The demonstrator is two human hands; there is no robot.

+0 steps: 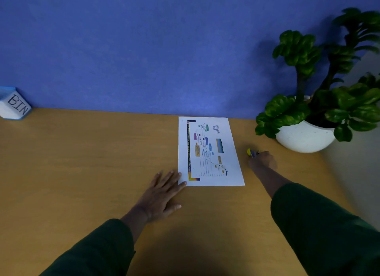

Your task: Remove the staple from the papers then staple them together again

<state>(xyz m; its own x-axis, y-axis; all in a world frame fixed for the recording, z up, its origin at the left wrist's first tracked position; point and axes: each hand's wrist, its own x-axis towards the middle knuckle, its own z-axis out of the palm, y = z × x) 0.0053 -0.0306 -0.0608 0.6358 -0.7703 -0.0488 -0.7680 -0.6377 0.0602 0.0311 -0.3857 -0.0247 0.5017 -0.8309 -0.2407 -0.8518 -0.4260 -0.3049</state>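
An office desk nook: a wooden table (82,162) against a blue partition wall (144,49), a potted plant (320,94), a box marked "BIN" (14,107).

White printed papers (209,152) flat on desk, small yellow tool (251,152) just right.

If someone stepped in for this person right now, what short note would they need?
Left hand: flat on the desk, fingertips on the near left corner of the papers.
Right hand: closed over a small yellow tool right of the papers, beside the plant pot; grip unclear.
Done: nothing visible; staple too small to see.
Left: pull staple, restaple.
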